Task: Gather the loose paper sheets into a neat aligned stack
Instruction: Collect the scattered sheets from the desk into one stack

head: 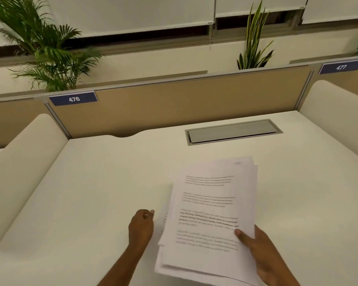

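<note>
The paper sheets (210, 211) are lying as a loose, uneven pile on the white table (91, 193), on the near side of the grey cable hatch (234, 131) and well apart from it. The right hand (262, 254) is gripping the pile at its near right corner, thumb pressing on the printed top sheet and fingers going underneath. The left hand (141, 227) is sitting just beside the pile's left edge, fingers curled loosely, holding nothing as far as can be seen. The pile's long axis is running from the person toward the hatch, tilting slightly rightward, with the text lines crossing it. Sheet edges are fanning out at the far right and near left corners
</note>
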A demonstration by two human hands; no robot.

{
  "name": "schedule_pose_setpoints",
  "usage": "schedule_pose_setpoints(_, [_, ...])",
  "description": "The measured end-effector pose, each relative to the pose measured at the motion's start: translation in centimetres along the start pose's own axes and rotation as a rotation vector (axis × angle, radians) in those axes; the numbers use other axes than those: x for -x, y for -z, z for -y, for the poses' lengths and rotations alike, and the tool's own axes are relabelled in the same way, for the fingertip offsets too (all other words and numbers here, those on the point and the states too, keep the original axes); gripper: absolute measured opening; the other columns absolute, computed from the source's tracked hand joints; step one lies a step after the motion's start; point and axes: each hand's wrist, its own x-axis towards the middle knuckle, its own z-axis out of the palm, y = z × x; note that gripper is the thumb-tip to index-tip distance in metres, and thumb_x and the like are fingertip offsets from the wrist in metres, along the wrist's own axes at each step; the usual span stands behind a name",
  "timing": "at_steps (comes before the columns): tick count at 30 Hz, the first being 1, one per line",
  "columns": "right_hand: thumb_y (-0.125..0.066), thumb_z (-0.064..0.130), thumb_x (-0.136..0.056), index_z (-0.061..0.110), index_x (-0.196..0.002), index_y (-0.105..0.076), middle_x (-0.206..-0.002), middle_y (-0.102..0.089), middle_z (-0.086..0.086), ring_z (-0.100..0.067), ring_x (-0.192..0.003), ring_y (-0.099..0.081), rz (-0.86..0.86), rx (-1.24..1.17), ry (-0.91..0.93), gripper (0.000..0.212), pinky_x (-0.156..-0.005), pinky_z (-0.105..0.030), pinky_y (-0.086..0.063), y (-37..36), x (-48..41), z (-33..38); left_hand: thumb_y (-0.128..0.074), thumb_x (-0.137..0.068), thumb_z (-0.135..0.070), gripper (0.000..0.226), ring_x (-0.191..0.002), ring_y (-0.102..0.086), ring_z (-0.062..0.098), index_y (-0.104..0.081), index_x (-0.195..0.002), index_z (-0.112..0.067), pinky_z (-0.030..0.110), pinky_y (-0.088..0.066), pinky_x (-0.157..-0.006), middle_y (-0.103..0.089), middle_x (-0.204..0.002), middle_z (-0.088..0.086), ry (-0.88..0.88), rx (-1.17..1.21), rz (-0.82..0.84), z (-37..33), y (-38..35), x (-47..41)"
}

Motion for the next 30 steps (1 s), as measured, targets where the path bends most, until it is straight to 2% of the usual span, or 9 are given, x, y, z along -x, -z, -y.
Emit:
schedule_pose_setpoints(5, [-0.062,0.006,-0.088,0.015,-0.118,-0.06,-0.107,-0.071,-0.01,-0.031,-0.098,-0.067,-0.085,-0.042,0.03,0.031,-0.092,-0.046,-0.049,4.0,-1.4,0.6,-0.075,-0.061,-0.066,0.092,-0.121,-0.046,0.029,-0.044,-0.131,-0.015,0.039,-0.043,-0.094,-0.048,-0.128,0.01,0.04,-0.609,0.039,-0.6,-2.5,-0.1])
schedule_pose_setpoints(9, [-0.062,0.005,-0.088,0.014,-0.119,-0.06,-0.107,-0.072,-0.01,-0.032,-0.098,-0.067,-0.087,-0.057,0.027,0.032,-0.093,-0.047,-0.049,5.4,-2.4,0.6,-0.086,-0.056,-0.046,0.097,-0.115,-0.05,0.032,-0.037,-0.133,-0.013,0.04,-0.044,-0.095,-0.046,-0.127,0.013,0.095,-0.475,0.099,-0.9,-3.8,-0.7])
schedule_pose_setpoints(14, [-0.061,0.004,-0.089,0.015,-0.119,-0.061,-0.107,-0.072,-0.01,-0.032,-0.099,-0.067,-0.04,-0.032,0.021,0.031,-0.093,-0.049,-0.05,5.5,-3.2,0.7,-0.089,-0.056,-0.01,0.07,-0.085,-0.058,0.023,-0.046,-0.111,-0.008,0.029,-0.048,-0.069,-0.062,-0.105,0.01,0.049,-0.274,0.215,-1.0,-3.4,-1.5])
schedule_pose_setpoints(17, [-0.06,0.004,-0.09,0.014,-0.118,-0.061,-0.108,-0.072,-0.011,-0.033,-0.099,-0.068,0.012,-0.001,0.01,0.03,-0.095,-0.054,-0.049,5.4,-3.6,0.9,-0.081,-0.07,-0.011,0.039,-0.081,-0.063,0.026,-0.054,-0.098,-0.006,0.029,-0.049,-0.062,-0.065,-0.095,0.011,0.076,-0.202,0.246,-1.1,-3.1,-1.8])
schedule_pose_setpoints(19, [-0.06,0.004,-0.09,0.013,-0.118,-0.061,-0.108,-0.073,-0.012,-0.033,-0.099,-0.068,0.039,0.015,-0.002,0.03,-0.094,-0.052,-0.05,5.2,-3.9,0.9,-0.072,-0.084,-0.023,0.025,-0.066,-0.061,0.023,-0.053,-0.084,-0.006,0.025,-0.045,-0.051,-0.063,-0.081,0.011,0.121,-0.106,0.27,-1.5,-3.0,-2.0])
schedule_pose_setpoints(23, [-0.06,0.004,-0.09,0.011,-0.119,-0.061,-0.108,-0.073,-0.013,-0.033,-0.097,-0.069,0.078,0.052,-0.029,0.03,-0.092,-0.052,-0.052,4.4,-4.4,0.7,-0.066,-0.087,-0.043,0.053,-0.035,-0.046,0.009,-0.031,-0.056,-0.018,0.017,-0.032,-0.041,-0.045,-0.043,-0.005,0.144,-0.052,0.327,-2.3,-2.7,-1.9])
schedule_pose_setpoints(26, [-0.06,0.004,-0.09,0.009,-0.12,-0.061,-0.106,-0.072,-0.013,-0.032,-0.096,-0.069,0.083,0.108,-0.026,0.031,-0.09,-0.048,-0.053,3.7,-4.6,0.6,-0.078,-0.08,-0.023,0.03,-0.064,-0.057,0.02,-0.051,-0.082,-0.008,0.025,-0.043,-0.052,-0.058,-0.077,0.008,0.151,0.007,0.322,-2.6,-2.8,-1.6])
schedule_pose_setpoints(28, [-0.06,0.005,-0.09,0.007,-0.122,-0.059,-0.107,-0.071,-0.013,-0.03,-0.097,-0.067,0.085,0.163,-0.015,0.032,-0.09,-0.044,-0.052,3.4,-4.6,0.7,-0.073,-0.083,-0.007,0.024,-0.076,-0.063,0.028,-0.057,-0.1,0.001,0.031,-0.05,-0.064,-0.064,-0.093,0.017,0.148,0.062,0.333,-2.8,-3.0,-1.2])
schedule_pose_setpoints(30, [-0.061,0.006,-0.09,0.005,-0.124,-0.058,-0.11,-0.069,-0.014,-0.03,-0.1,-0.065,0.096,0.226,-0.001,0.034,-0.091,-0.041,-0.05,3.3,-4.7,0.8,-0.064,-0.089,-0.004,0.015,-0.083,-0.069,0.035,-0.064,-0.103,0.003,0.04,-0.055,-0.075,-0.07,-0.099,0.024,0.125,0.137,0.344,-3.2,-2.8,-0.7])
